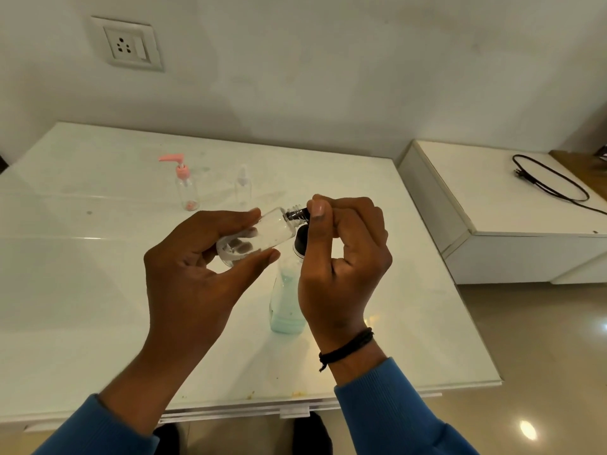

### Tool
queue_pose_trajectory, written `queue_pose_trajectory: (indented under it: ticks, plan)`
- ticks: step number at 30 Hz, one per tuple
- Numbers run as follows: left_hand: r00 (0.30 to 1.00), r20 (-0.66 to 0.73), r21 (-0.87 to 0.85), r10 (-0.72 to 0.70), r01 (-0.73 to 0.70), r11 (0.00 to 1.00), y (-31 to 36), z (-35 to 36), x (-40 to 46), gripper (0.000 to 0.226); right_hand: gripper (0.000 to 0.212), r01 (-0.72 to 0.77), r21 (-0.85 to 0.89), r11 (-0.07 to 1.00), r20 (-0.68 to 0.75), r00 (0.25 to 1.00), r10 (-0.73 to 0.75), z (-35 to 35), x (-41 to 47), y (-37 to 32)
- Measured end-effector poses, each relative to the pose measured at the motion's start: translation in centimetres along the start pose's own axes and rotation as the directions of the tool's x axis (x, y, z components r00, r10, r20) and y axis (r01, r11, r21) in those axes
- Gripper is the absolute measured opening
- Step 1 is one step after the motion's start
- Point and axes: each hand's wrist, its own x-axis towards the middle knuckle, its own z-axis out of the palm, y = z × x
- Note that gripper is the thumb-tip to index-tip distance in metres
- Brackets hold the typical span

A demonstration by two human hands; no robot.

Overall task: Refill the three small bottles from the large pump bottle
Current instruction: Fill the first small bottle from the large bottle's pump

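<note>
On the white glass surface (98,290) the large bottle (286,303) of pale green liquid stands upright, its black top partly hidden behind my right hand (345,267). Beyond that bottle, toward the wall, stand two small clear bottles: one with a pink pump (184,185), and to its right one with a clear spray top (243,187), faint against the glare. Well to the right of the large bottle, a black cable (551,180) lies on a low white cabinet (492,205). A wall socket (129,46) sits above and left.

Just above the large bottle I hold the third small clear bottle (259,236) tilted, neck pointing right. My left hand (197,264) cradles its body, thumb and fingers curled round it. My right hand's fingers pinch a dark cap (300,212), probably still at the threaded neck; the view there is too cramped to tell.
</note>
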Motion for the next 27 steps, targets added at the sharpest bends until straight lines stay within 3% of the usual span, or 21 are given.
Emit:
queue_pose_trajectory:
  ticks: [27]
  plan:
    - [1.000, 0.002, 0.001, 0.015, -0.015, 1.000, -0.01, -0.04, 0.15, 0.044, 0.027, 0.025, -0.015, 1.000, 0.004, 1.000, -0.025, -0.10, 0.18, -0.11]
